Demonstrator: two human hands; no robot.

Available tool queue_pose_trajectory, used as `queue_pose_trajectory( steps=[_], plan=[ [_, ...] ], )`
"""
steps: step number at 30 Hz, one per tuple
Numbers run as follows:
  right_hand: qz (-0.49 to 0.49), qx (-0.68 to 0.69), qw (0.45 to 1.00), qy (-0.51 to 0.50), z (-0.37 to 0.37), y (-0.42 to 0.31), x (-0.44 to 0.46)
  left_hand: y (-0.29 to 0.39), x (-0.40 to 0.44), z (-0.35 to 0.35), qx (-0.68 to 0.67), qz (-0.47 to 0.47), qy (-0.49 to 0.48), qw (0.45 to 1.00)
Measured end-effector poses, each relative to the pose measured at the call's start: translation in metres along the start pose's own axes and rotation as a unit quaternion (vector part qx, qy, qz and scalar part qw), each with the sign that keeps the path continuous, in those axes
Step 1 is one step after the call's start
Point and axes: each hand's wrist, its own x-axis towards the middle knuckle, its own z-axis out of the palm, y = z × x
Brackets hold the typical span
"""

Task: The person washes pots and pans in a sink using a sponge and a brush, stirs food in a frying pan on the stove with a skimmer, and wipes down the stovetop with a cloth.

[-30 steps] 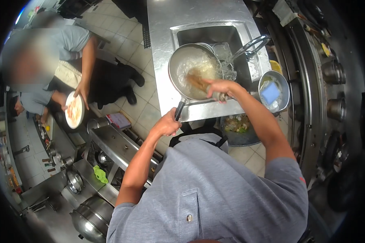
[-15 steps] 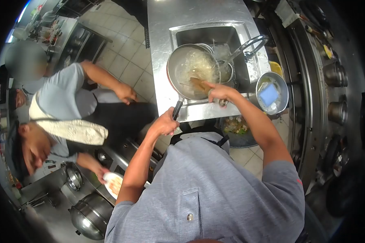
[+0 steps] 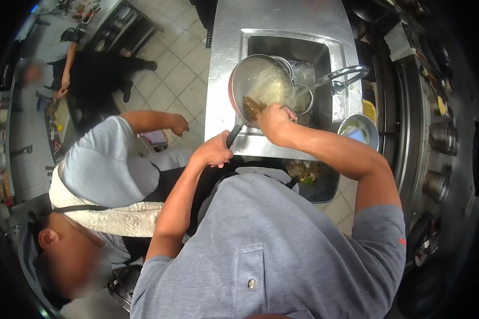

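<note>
My left hand (image 3: 215,150) is closed around the black handle (image 3: 233,136) of a frying pan (image 3: 246,80). The pan has a pale inside and a reddish outer side, and it is tilted over the sink (image 3: 287,47). Cloudy, light liquid (image 3: 274,87) lies or runs across its far right part. Inside the near edge, my right hand (image 3: 275,125) grips a brown brush (image 3: 252,106) with splayed, straw-like bristles pressed against the pan. My fingers hide most of its handle. Metal containers (image 3: 306,101) sit in the sink, partly covered by the pan.
A curved faucet (image 3: 351,73) reaches over the sink from the right. Beside the counter stands a metal pot (image 3: 377,135) with a blue sponge (image 3: 357,134). Below is a dark bin (image 3: 324,194) with food scraps. A co-worker (image 3: 109,159) is close on my left; another person (image 3: 53,74) stands farther back.
My right hand has moved inward over the pan with the brush, its wrist turned. The pan is tilted more. The co-worker has come closer, and the plate they held is out of sight.
</note>
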Motion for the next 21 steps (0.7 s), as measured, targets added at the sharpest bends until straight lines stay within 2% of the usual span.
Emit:
queue_pose_trajectory(
  steps=[2, 3, 8, 10, 11, 12, 14, 15, 16, 18, 19, 20, 21],
  plan=[
    [-0.007, 0.034, 0.995, -0.093, -0.001, 0.01, 0.013, 0.006, 0.002, -0.005, 0.014, 0.011, 0.002, 1.0],
    [0.053, 0.018, 0.995, -0.085, 0.0, 0.02, 0.018, 0.008, 0.003, -0.006, 0.004, 0.012, 0.005, 1.0],
    [0.006, 0.01, 1.0, 0.009, -0.019, 0.005, -0.011, -0.001, 0.005, 0.0, -0.006, 0.005, 0.02, 1.0],
    [0.069, 0.045, 0.996, -0.032, -0.007, 0.017, 0.01, -0.005, 0.009, -0.001, -0.016, 0.011, 0.004, 1.0],
    [0.118, 0.089, 0.989, -0.02, 0.003, 0.028, 0.022, 0.0, 0.008, 0.0, -0.018, 0.016, 0.005, 1.0],
    [0.119, 0.086, 0.989, -0.02, 0.017, 0.025, 0.026, 0.005, 0.006, -0.002, -0.02, 0.007, 0.004, 1.0],
    [0.006, 0.109, 0.993, 0.047, 0.023, 0.01, 0.013, 0.005, 0.005, -0.003, -0.023, -0.006, 0.002, 1.0],
    [-0.019, 0.121, 0.992, 0.017, 0.019, 0.002, 0.005, 0.0, 0.006, -0.003, -0.024, -0.008, 0.003, 1.0],
    [-0.016, 0.12, 0.992, 0.017, 0.021, 0.007, 0.005, -0.001, 0.007, -0.004, -0.026, -0.006, 0.007, 1.0],
    [0.055, 0.19, 0.979, 0.046, 0.025, 0.033, 0.013, 0.003, 0.008, -0.003, -0.029, -0.003, 0.01, 1.0],
    [0.079, 0.228, 0.97, 0.015, 0.018, 0.045, 0.01, 0.002, 0.006, 0.0, -0.032, -0.01, 0.008, 0.999],
    [0.079, 0.226, 0.971, 0.018, 0.009, 0.043, 0.0, 0.002, 0.007, 0.0, -0.033, -0.008, 0.011, 0.999],
    [0.038, 0.231, 0.972, 0.012, -0.001, 0.036, -0.011, 0.002, 0.01, -0.003, -0.036, -0.007, 0.004, 0.999]
  ],
)
